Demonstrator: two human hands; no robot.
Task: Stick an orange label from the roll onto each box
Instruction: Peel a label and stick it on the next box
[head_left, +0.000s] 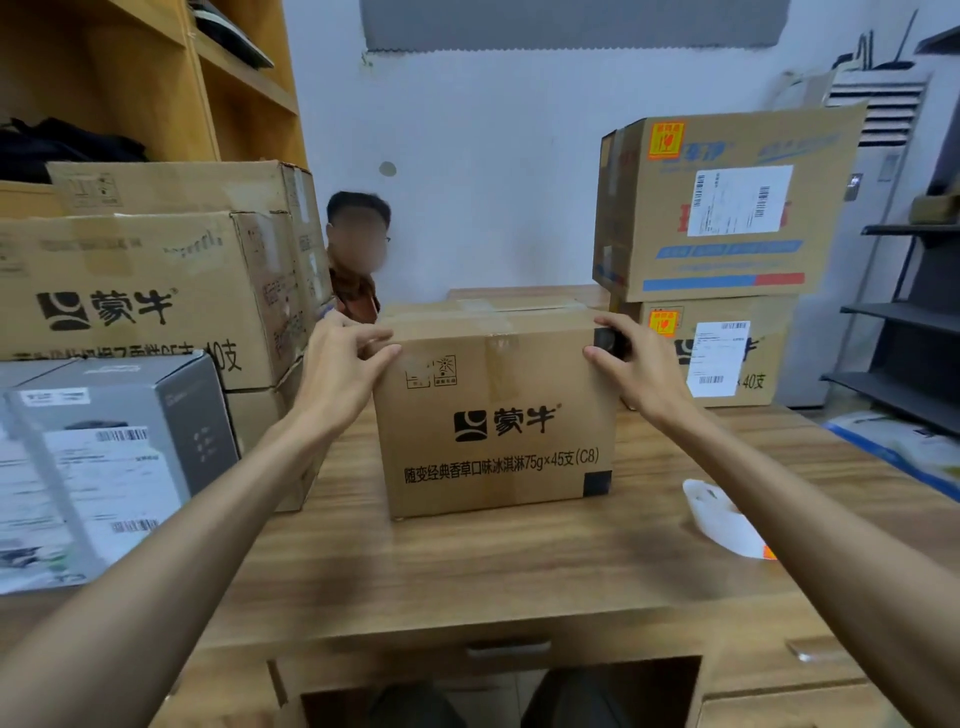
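Note:
A brown cardboard box (498, 415) with black print stands on the wooden desk (467, 566) in front of me. My left hand (343, 364) grips its upper left corner, fingers curled over the edge. My right hand (631, 366) holds the upper right corner, thumb on the front face. The label roll (719, 517), mostly white backing with a bit of orange at its end, lies on the desk to the right of the box, partly behind my right forearm. Two stacked boxes at the back right, upper (727, 208) and lower (727, 353), each carry an orange label.
Several cardboard boxes (140, 291) are piled at the left, with a grey box (104, 457) in front of them. A person (358, 254) sits behind the left pile. Wooden shelves stand at the far left, dark shelving (914, 322) at the far right.

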